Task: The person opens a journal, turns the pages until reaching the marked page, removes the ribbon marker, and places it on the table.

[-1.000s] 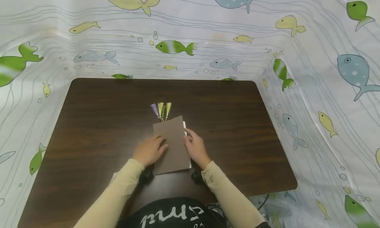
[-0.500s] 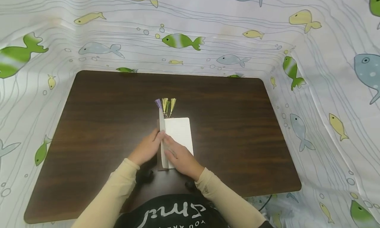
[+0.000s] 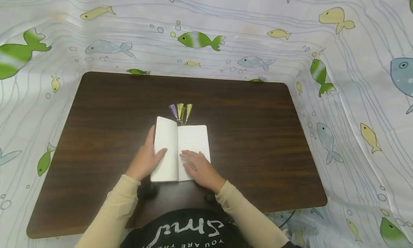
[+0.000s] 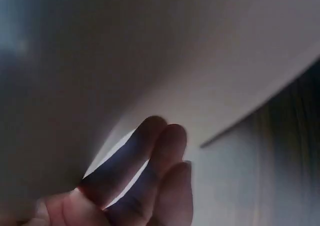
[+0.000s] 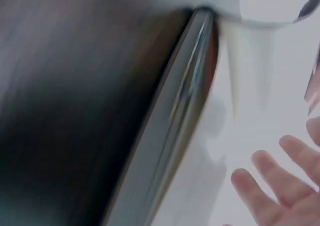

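Note:
A notebook [image 3: 166,172] with blank-looking pale pages lies open on the dark wooden table, its left side tilted up. My left hand [image 3: 143,160] holds that raised side at its outer edge, thumb on the page and fingers behind; the left wrist view shows those fingers [image 4: 167,151] under it. On the right page lies my right hand [image 3: 201,169], fingers extended. Its fingers [image 5: 275,186] are spread over the white page in the right wrist view, near the notebook's thick page edge [image 5: 175,121]. Purple, yellow and green tassels [image 3: 181,112] stick out beyond the notebook's top.
The brown table [image 3: 258,144] has rounded corners. A white cloth [image 3: 219,22] printed with fish surrounds it at the back and sides. The person's dark shirt [image 3: 187,228] is at the front edge, and a dark cable [image 3: 286,219] hangs at lower right.
The notebook went from cover-up to lying open. The left hand swung its cover and pages leftward, while the right hand moved from the right edge onto the right page.

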Tool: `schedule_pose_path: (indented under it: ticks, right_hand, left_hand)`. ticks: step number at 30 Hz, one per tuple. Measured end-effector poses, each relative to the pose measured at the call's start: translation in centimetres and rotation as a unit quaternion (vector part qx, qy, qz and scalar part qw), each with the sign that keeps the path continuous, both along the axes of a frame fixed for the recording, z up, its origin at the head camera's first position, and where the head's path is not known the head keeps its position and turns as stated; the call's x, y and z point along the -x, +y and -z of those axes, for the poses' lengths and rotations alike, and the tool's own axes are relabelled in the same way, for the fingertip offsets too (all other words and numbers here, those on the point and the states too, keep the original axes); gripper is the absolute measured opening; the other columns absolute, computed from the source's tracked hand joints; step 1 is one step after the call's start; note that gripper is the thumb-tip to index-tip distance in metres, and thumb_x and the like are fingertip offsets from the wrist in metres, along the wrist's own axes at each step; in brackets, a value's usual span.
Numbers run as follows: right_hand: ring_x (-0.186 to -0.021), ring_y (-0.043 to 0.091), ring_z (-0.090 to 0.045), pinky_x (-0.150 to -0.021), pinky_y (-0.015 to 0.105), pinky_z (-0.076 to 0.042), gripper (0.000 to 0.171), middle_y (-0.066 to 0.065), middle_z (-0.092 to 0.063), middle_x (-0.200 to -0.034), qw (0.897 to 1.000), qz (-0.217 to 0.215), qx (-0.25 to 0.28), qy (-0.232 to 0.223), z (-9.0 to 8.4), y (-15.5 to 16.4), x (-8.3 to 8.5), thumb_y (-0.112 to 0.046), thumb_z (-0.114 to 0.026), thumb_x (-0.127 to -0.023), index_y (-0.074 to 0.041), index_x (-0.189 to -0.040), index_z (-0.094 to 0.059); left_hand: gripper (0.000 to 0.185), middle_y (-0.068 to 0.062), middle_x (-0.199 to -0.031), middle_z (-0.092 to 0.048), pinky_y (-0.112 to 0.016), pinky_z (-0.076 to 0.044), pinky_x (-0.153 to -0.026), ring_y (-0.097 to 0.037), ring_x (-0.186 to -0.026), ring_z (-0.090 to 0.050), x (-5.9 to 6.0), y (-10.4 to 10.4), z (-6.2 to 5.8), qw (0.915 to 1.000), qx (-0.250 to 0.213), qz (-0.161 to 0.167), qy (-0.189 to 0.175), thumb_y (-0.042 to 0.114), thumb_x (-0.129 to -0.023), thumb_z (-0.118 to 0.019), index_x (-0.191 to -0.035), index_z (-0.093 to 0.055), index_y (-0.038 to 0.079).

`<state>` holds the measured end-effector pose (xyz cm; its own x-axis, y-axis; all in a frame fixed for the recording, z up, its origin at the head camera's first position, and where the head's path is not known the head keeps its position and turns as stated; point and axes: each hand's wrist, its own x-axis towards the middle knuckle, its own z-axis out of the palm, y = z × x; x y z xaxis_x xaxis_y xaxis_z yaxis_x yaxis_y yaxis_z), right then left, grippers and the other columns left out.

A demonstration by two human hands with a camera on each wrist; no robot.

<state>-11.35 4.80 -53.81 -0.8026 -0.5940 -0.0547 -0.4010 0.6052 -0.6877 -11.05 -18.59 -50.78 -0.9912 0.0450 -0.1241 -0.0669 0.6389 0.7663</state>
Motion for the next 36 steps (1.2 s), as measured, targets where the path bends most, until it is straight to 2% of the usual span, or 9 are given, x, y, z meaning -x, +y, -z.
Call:
schedule_pose_path:
  ticks: [2, 5, 7, 12, 16, 20, 23, 28, 36]
  right_hand:
    - [-0.14, 0.025, -0.046, -0.118, 0.048, -0.032, 0.036, 0.009, -0.056, -0.146, 0.999, 0.039, -0.003, 0.019, 0.2, 0.6, 0.4, -0.017, -0.055, -0.104, -0.007, -0.138, -0.062]
    - [-0.135, 0.027, -0.047, -0.111, 0.044, -0.043, 0.032, 0.009, -0.056, -0.14, 0.993, 0.107, -0.013, 0.046, 0.7, 1.6, 0.9, -0.016, -0.058, -0.102, -0.008, -0.132, -0.066]
    - [-0.132, 0.028, -0.045, -0.106, 0.045, -0.046, 0.031, 0.009, -0.054, -0.139, 0.988, 0.146, -0.017, 0.054, 1.1, 2.3, 1.2, -0.016, -0.06, -0.101, -0.009, -0.13, -0.067]
    - [-0.131, 0.029, -0.043, -0.102, 0.047, -0.049, 0.032, 0.01, -0.05, -0.141, 0.979, 0.198, -0.02, 0.034, 2.1, 3.4, 1.6, -0.018, -0.062, -0.099, -0.009, -0.129, -0.067]
    - [-0.131, 0.03, -0.044, -0.104, 0.049, -0.048, 0.04, 0.013, -0.049, -0.143, 0.977, 0.211, -0.031, 0.015, 2.3, 3.6, 1.9, -0.02, -0.06, -0.1, -0.006, -0.137, -0.06]
    - [-0.131, 0.033, -0.044, -0.105, 0.051, -0.046, 0.055, 0.018, -0.049, -0.142, 0.975, 0.216, -0.044, -0.005, 2.2, 3.5, 2.0, -0.021, -0.059, -0.1, -0.002, -0.149, -0.045]
    - [-0.13, 0.033, -0.045, -0.103, 0.052, -0.047, 0.06, 0.018, -0.049, -0.14, 0.974, 0.221, -0.056, -0.014, 2.2, 3.5, 2.1, -0.022, -0.059, -0.101, -0.002, -0.153, -0.039]
    - [-0.124, 0.031, -0.047, -0.098, 0.051, -0.049, 0.056, 0.016, -0.051, -0.133, 0.972, 0.227, -0.065, -0.011, 2.2, 3.3, 2.2, -0.022, -0.059, -0.1, -0.003, -0.151, -0.046]
    - [-0.122, 0.031, -0.049, -0.101, 0.048, -0.048, 0.053, 0.016, -0.053, -0.131, 0.971, 0.23, -0.068, 0.006, 2.5, 3.1, 2.1, -0.019, -0.06, -0.1, -0.003, -0.149, -0.049]
  left_hand:
    - [0.086, -0.039, -0.117, -0.063, -0.057, -0.057, -0.074, -0.042, -0.082, -0.071, 0.0, -0.5, 0.1, 1.0, 0.007, 0.003, -0.001, 0.018, -0.101, -0.061, -0.164, -0.002, 0.012]
    - [0.068, -0.034, -0.129, -0.06, -0.062, -0.051, -0.089, -0.046, -0.102, -0.066, 0.0, -0.9, 0.6, 0.9991, 0.033, 0.021, 0.018, 0.018, -0.103, -0.056, -0.162, -0.023, 0.015]
    - [0.055, -0.033, -0.144, -0.049, -0.068, -0.048, -0.092, -0.052, -0.122, -0.055, -0.2, -0.9, 1.1, 0.9957, 0.072, 0.021, 0.053, 0.018, -0.103, -0.055, -0.156, -0.041, 0.015]
    - [0.042, -0.028, -0.159, -0.027, -0.071, -0.049, -0.079, -0.054, -0.132, -0.038, -0.5, -1.1, 2.4, 0.9712, 0.169, -0.017, 0.167, 0.02, -0.096, -0.064, -0.137, -0.063, 0.011]
    - [0.046, -0.02, -0.161, -0.033, -0.071, -0.046, -0.088, -0.048, -0.135, -0.037, -0.5, -1.5, 3.1, 0.9564, 0.205, 0.004, 0.208, 0.022, -0.094, -0.07, -0.136, -0.062, 0.006]
    - [0.053, -0.018, -0.156, -0.044, -0.069, -0.043, -0.097, -0.047, -0.137, -0.04, -0.9, -1.8, 3.9, 0.9499, 0.233, 0.029, 0.206, 0.026, -0.095, -0.069, -0.142, -0.055, 0.004]
    - [0.056, -0.019, -0.156, -0.043, -0.07, -0.04, -0.1, -0.047, -0.138, -0.039, -1.3, -2.0, 4.5, 0.9519, 0.235, 0.03, 0.194, 0.029, -0.097, -0.065, -0.145, -0.05, 0.005]
    - [0.056, -0.019, -0.159, -0.038, -0.071, -0.038, -0.101, -0.047, -0.14, -0.036, -1.9, -2.4, 5.2, 0.9579, 0.218, 0.027, 0.184, 0.03, -0.1, -0.06, -0.15, -0.047, 0.009]
    - [0.053, -0.017, -0.16, -0.036, -0.075, -0.031, -0.104, -0.045, -0.144, -0.03, -1.8, -2.5, 5.8, 0.9594, 0.222, 0.021, 0.172, 0.029, -0.1, -0.057, -0.15, -0.048, 0.012]
